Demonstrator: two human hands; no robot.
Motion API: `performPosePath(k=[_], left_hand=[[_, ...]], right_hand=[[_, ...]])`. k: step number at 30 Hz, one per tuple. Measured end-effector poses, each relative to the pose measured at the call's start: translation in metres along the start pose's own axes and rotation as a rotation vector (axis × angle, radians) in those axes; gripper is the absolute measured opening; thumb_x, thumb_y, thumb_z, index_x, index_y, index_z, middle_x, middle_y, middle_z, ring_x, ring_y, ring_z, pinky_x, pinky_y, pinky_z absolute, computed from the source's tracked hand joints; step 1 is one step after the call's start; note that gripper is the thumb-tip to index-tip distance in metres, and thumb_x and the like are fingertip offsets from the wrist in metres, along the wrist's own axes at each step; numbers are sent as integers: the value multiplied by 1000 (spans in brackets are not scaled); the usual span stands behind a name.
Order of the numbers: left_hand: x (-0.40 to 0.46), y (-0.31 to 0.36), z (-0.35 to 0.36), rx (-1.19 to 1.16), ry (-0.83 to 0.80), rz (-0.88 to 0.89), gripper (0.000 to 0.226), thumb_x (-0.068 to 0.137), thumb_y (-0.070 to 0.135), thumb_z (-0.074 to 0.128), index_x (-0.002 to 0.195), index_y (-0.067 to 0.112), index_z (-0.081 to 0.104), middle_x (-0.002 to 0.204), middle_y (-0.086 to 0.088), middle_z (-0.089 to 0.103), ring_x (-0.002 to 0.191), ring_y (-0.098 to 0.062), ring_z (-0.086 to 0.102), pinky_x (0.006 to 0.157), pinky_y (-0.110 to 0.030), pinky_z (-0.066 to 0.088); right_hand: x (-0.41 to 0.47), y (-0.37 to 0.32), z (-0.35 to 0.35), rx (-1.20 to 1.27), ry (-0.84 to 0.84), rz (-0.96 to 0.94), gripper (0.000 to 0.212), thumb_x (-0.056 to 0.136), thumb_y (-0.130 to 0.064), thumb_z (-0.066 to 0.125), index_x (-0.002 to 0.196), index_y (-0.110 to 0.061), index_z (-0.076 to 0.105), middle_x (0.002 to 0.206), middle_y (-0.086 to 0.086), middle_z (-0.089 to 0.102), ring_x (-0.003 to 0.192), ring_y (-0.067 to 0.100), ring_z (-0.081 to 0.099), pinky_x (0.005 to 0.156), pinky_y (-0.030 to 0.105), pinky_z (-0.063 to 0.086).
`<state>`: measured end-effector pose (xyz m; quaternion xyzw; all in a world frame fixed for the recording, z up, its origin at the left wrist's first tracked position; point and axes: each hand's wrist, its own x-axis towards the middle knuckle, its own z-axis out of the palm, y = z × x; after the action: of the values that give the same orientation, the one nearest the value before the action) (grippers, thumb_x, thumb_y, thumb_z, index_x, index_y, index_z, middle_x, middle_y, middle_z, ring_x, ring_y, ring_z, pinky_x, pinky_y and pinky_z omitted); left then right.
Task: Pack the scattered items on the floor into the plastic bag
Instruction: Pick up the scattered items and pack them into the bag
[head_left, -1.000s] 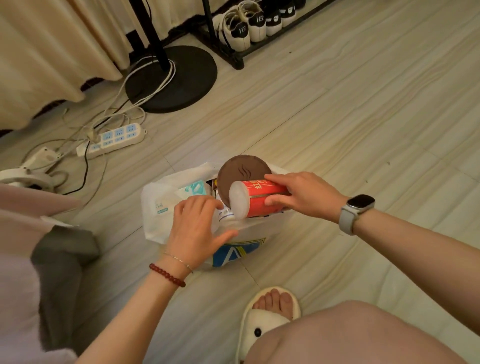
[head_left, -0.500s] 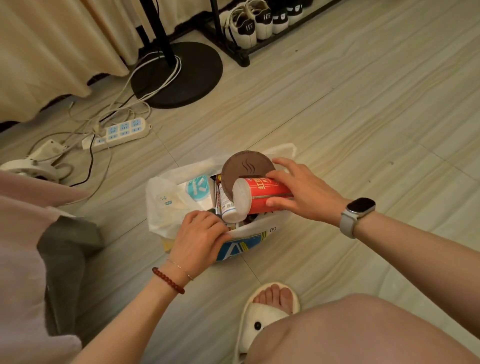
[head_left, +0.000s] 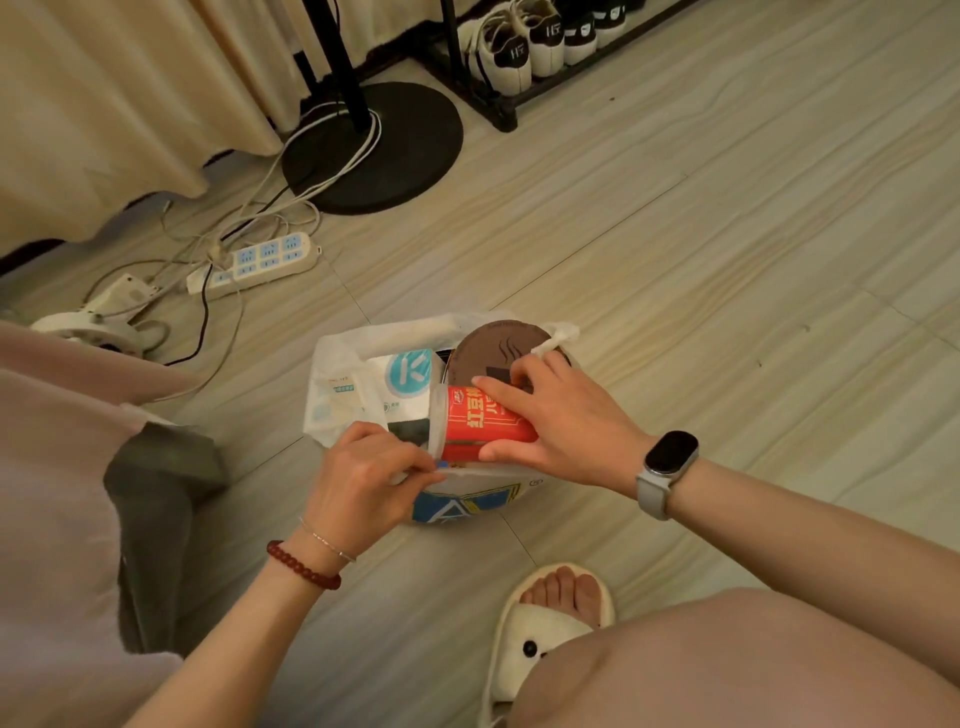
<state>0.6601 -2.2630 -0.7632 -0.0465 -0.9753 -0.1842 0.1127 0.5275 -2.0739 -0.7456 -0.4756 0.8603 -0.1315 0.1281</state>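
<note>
The red can (head_left: 480, 418) has been lowered from above the plastic bag (head_left: 337, 364) into its mouth, beside the brown disc (head_left: 493, 348) at the far rim; insertion is judged nearly complete. The can is grasped by the right hand (head_left: 566, 426). The near rim, formerly untouched, is now pinched by the left hand (head_left: 363, 478). The bag stands on the floor (head_left: 727, 260).
</note>
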Motion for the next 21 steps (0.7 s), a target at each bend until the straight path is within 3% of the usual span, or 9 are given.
performPosePath(k=[3, 5, 7, 10, 11, 13, 15, 17, 21], left_hand=[[3, -3, -13, 12, 123, -15, 38, 86, 48, 47, 73, 16, 63, 66, 0, 66, 67, -5, 52, 73, -27, 42], [11, -1, -22, 6, 186, -93, 32, 82, 43, 53, 78, 12, 63, 74, -4, 66, 75, -8, 53, 73, -30, 45], [21, 1, -24, 28, 203, -319, 32, 78, 35, 62, 97, 10, 62, 99, -11, 61, 96, -20, 53, 83, -40, 47], [32, -2, -17, -20, 78, -799, 69, 75, 32, 70, 132, 10, 37, 133, -13, 37, 123, -27, 34, 102, -42, 35], [34, -3, -16, -92, 50, -921, 69, 77, 33, 69, 133, 10, 35, 133, -13, 40, 122, -27, 38, 101, -42, 38], [35, -8, -16, -217, 43, -1021, 47, 83, 31, 62, 122, 7, 49, 118, -15, 57, 103, -26, 55, 90, -43, 49], [35, -9, -22, -239, 125, -934, 23, 88, 27, 55, 101, 9, 59, 93, -13, 64, 85, -26, 60, 78, -41, 52], [37, -9, -33, -327, 281, -845, 13, 91, 23, 50, 84, 13, 56, 76, -8, 57, 72, -22, 56, 68, -37, 48], [44, -3, -53, -413, 508, -775, 10, 92, 12, 48, 87, 8, 56, 68, 4, 51, 56, 9, 53, 52, -6, 39]], right_hand=[[2, -2, -2, -100, -22, -48, 75, 80, -67, 39, 143, -31, 20, 122, 9, 41, 111, 25, 37, 85, 37, 39], [0, -4, -1, -154, -7, -82, 75, 79, -66, 45, 140, -25, 30, 114, 13, 48, 103, 28, 45, 75, 37, 43], [1, -6, -3, -169, 28, -103, 75, 77, -65, 49, 136, -20, 38, 107, 14, 53, 96, 29, 51, 71, 36, 43], [3, -8, -4, -120, 22, -48, 73, 82, -65, 41, 139, -20, 32, 117, 9, 48, 106, 25, 43, 85, 36, 37], [6, -10, -4, -83, 35, -9, 70, 84, -63, 39, 138, -20, 32, 118, 8, 46, 107, 23, 42, 87, 35, 36], [11, -15, -3, 19, 68, 100, 63, 87, -59, 37, 133, -16, 39, 117, 6, 47, 107, 21, 42, 87, 32, 37], [17, -18, -2, 95, 98, 191, 60, 88, -58, 35, 128, -16, 44, 116, 6, 49, 107, 21, 43, 87, 32, 38], [21, -18, -1, 92, 97, 211, 61, 88, -60, 33, 135, -21, 37, 121, 7, 49, 110, 23, 43, 90, 36, 38], [30, -32, 4, 56, 89, 166, 62, 89, -59, 31, 141, -27, 26, 126, 9, 49, 113, 27, 42, 94, 40, 36]])
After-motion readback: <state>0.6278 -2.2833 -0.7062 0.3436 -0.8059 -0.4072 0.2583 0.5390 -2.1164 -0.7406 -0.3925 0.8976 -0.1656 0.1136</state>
